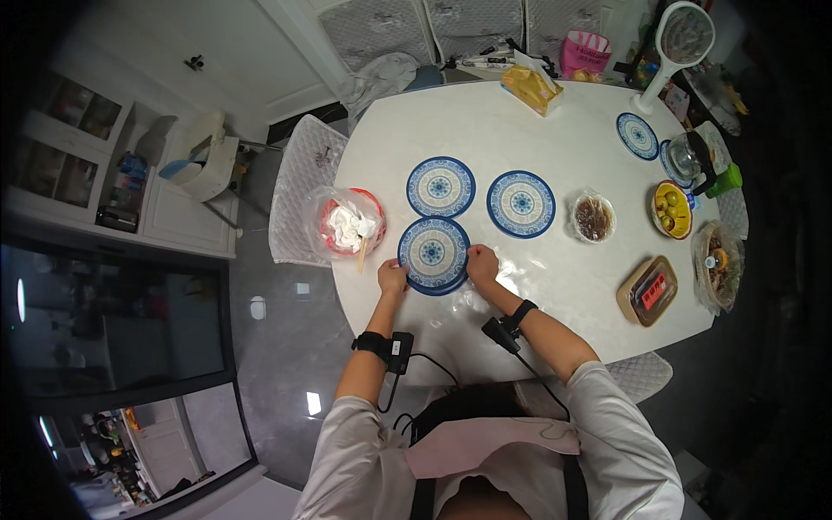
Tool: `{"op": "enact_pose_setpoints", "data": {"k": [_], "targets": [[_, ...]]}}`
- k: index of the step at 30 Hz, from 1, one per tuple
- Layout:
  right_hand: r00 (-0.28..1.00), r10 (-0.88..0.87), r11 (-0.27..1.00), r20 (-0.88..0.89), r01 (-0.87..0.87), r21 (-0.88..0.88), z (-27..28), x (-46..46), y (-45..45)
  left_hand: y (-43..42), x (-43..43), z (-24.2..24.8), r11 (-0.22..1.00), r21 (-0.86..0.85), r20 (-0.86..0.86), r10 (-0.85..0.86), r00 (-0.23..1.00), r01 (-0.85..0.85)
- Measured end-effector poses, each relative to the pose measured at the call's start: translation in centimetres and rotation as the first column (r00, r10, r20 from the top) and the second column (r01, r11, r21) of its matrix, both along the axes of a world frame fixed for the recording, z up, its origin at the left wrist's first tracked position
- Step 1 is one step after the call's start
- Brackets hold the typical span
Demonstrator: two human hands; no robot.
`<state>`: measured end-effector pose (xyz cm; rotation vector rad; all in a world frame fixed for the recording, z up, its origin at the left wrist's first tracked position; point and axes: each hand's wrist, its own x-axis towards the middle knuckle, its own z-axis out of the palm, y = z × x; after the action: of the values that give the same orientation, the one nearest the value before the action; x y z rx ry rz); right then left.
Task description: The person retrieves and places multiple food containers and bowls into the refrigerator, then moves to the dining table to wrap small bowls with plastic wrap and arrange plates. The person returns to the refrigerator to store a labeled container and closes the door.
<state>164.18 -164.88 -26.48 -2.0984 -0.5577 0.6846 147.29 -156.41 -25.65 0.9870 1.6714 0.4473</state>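
Between my two hands is a small stack of round blue-and-white patterned mats (433,252), a second blue rim showing under the top one. My left hand (392,277) grips its left edge, and my right hand (483,265) has hold of the right edge. Whether the stack rests on the table or is slightly raised, I cannot tell. Just beyond, a matching mat (441,187) lies flat, its near edge meeting or overlapped by the stack. Another matching mat (521,204) lies farther right, apart from both. Each wrist wears a black strap with a cabled device.
On the white table (559,146), a red bin (380,227) with a plastic liner and tissues stands at the left edge. To the right are a wrapped bowl (592,218), a lidded container (647,291), a fruit bowl (671,209) and a glass pot (686,156). Tissues (532,90) lie at the back.
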Motion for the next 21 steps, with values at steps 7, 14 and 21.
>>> {"op": "enact_pose_setpoints", "data": {"k": [7,14,21], "targets": [[0.975,-0.009,0.968,0.22,-0.047,0.248,1.7,2.5,0.9,-0.8,2.4,3.5,0.989,0.07,0.283,0.109,0.953,-0.134],[0.961,0.087,0.985,0.261,-0.123,0.123,1.5,8.1,11.4,9.1,7.7,-0.7,0.947,0.308,0.092,0.065,0.994,-0.09],[0.962,0.18,0.982,0.206,-0.162,-0.099,1.6,9.0,14.7,12.1,8.9,-4.1,0.977,0.208,-0.069,0.056,0.996,-0.04]]}}
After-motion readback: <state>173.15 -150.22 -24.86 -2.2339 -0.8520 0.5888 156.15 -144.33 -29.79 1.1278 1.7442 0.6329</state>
